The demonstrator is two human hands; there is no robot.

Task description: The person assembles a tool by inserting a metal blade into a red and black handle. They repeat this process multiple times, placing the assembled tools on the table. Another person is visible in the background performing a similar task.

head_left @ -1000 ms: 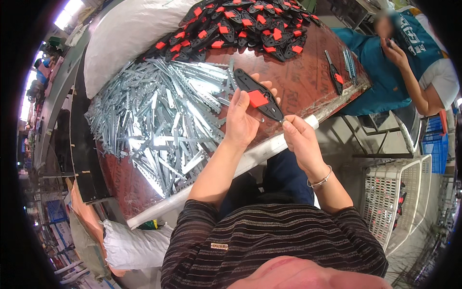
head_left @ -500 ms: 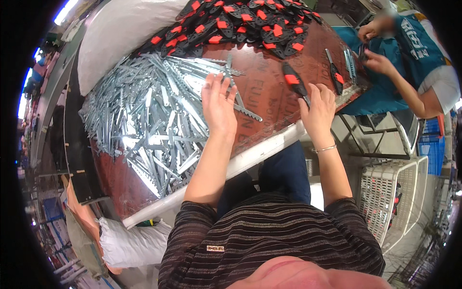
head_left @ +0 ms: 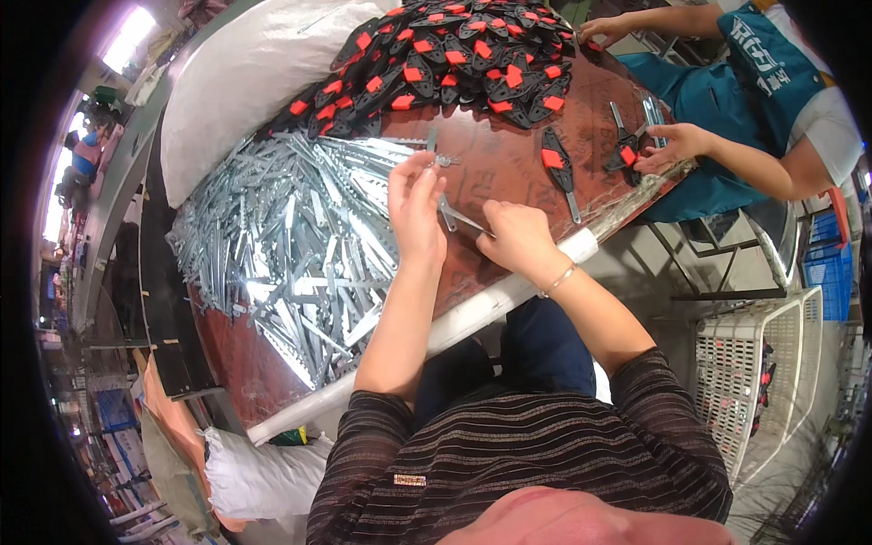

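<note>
Serrated metal strips (head_left: 291, 241) lie heaped left of the frame's centre, below black-and-red handles (head_left: 454, 57) piled at the top. Near centre, your left hand (head_left: 419, 213) is loosely open; your right hand (head_left: 520, 238) pinches one single strip (head_left: 467, 219) by its end.

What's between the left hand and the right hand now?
In the head view, a metal strip slants from the right hand toward the left hand.

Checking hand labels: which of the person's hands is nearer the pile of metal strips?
Left. The left hand is at the right edge of the pile of metal strips; the right hand is farther right.
</note>
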